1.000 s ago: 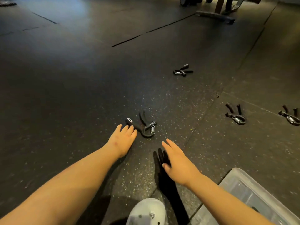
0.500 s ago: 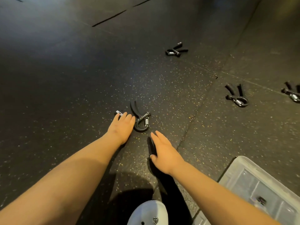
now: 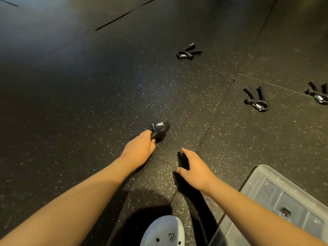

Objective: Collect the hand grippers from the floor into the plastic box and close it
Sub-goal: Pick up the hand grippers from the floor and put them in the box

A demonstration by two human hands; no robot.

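The dark rubber floor [image 3: 88, 103] bore a black hand gripper [image 3: 188, 52] beyond the grip, a second gripper [image 3: 256, 101], third gripper [image 3: 317, 95] and clear plastic box [image 3: 262, 174] rightward.

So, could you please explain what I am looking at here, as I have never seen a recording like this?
There is no machine here: a person works with two bare hands. The pictures come from one wide-angle camera worn on their head, looking forward and down. The left hand grips one black hand gripper, its spring end pointing away. The right hand is open, low over the dark speckled floor, holding nothing. Three more hand grippers lie on the floor, one ahead and two to the right. A clear plastic box sits at the lower right, and a white shoe shows at the bottom edge.
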